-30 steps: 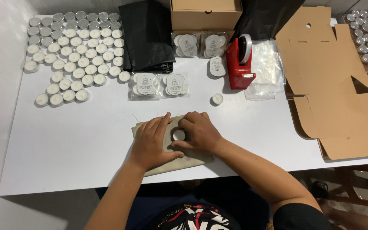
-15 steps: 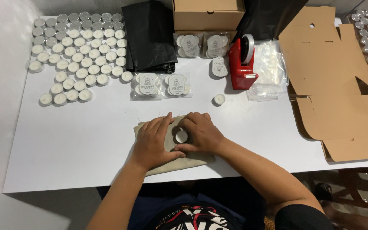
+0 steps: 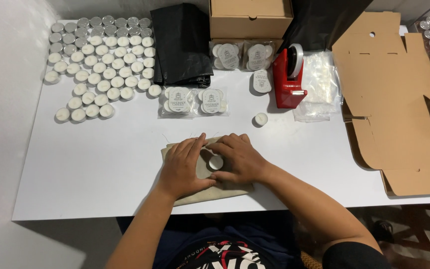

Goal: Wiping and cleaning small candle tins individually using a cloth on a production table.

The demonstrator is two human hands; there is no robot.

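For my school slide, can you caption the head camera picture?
Both hands, left hand and right hand, press a tealight onto a beige cloth pouch.

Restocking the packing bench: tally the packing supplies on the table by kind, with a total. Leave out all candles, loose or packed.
Closed cardboard box: 1
Flat unfolded carton: 1
Red tape dispenser: 1
Pile of clear bags: 1
Pile of folded black plastic: 1
Beige cloth pouch: 1
Total: 6

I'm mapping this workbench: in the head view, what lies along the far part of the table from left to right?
Tealight candles → black bags → closed cardboard box → red tape dispenser → clear plastic bags → flat cardboard.
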